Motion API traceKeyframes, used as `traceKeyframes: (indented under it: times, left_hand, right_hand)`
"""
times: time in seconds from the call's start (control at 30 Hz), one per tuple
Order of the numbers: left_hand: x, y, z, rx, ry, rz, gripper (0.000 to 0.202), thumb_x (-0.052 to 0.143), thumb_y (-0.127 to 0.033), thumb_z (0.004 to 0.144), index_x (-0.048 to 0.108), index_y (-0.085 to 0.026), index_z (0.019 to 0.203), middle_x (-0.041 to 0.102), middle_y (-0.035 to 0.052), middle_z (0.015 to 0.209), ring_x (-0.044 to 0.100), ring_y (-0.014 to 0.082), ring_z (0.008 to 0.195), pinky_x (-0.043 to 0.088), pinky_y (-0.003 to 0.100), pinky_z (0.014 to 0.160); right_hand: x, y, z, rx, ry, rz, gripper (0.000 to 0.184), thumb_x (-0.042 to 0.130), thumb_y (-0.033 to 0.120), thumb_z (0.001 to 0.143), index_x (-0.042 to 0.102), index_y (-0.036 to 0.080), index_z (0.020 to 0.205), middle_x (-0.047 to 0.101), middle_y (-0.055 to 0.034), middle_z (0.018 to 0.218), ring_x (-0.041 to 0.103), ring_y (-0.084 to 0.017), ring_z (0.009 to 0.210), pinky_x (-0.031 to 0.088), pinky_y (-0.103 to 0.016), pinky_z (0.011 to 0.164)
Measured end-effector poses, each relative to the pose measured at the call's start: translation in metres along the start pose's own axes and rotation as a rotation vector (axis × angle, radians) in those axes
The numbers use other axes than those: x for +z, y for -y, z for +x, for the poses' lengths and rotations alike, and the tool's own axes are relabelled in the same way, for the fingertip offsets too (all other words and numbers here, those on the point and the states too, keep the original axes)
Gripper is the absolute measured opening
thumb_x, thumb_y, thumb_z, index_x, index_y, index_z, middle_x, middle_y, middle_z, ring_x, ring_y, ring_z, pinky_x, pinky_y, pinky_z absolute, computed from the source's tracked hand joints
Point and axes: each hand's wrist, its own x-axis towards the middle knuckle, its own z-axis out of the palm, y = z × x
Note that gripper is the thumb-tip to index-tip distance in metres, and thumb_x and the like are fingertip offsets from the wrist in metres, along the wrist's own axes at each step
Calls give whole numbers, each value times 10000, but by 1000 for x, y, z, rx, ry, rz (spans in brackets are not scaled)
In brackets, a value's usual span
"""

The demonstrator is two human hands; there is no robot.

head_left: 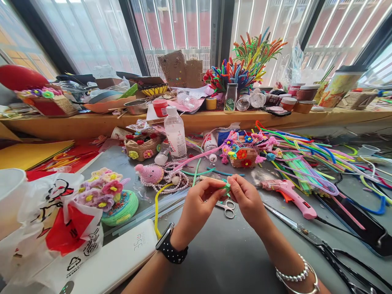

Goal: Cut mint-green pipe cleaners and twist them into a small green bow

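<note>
On the grey table (232, 253), small scissors (227, 208) are seen near the middle, a pink glue gun (289, 194) at three o'clock, loose pipe cleaners (306, 159) at two o'clock, a clear bottle (175, 134) at eleven o'clock and a white power bank (116, 257) at eight o'clock.

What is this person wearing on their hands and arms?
On the wrist of the left hand is a smartwatch with a dark face and a black band dotted with pale spots. The right hand has a silver beaded bracelet and a thin silver bangle. No sleeves or gloves show.
</note>
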Motion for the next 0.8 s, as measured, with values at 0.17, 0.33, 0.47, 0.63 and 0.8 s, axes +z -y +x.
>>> traceKeyframes:
  times: [0.17,0.33,0.47,0.63,0.8]
  left_hand:
    - [0,0,-1,85,0,211,206,534,-242,761,569,-149,942,602,72,912,581,159,772,494,269,703]
    - [0,1,-1,275,-10,502,193,525,-204,768,573,-188,954,601,61,923,568,156,799,485,251,682]
    - [-3,5,-3,427,-23,778,192,477,-192,798,548,-202,976,614,63,911,574,170,821,465,274,719]
    - [-5,6,-4,530,6,1084,184,437,-216,815,551,-187,957,633,83,892,586,200,806,456,293,692]
    - [-6,5,-4,575,34,1169,194,429,-210,815,563,-170,949,638,91,849,585,197,729,456,295,641]
  right_hand:
    - [0,0,1,10,-2,45,292,401,410,822,437,186,638,351,48,534,313,-88,470,249,-214,429]
    - [1,1,0,-44,-29,-102,277,383,364,836,460,182,643,407,29,560,371,-101,514,289,-217,465]
    - [2,2,-2,-100,-59,-233,260,366,317,849,457,187,643,434,24,570,394,-109,529,316,-225,502]
    - [5,3,-4,-168,-115,-365,255,358,280,853,412,195,620,427,27,574,394,-113,530,309,-231,510]
    - [7,5,-5,-116,-114,-344,256,371,290,850,410,194,616,420,31,562,392,-111,524,312,-228,502]
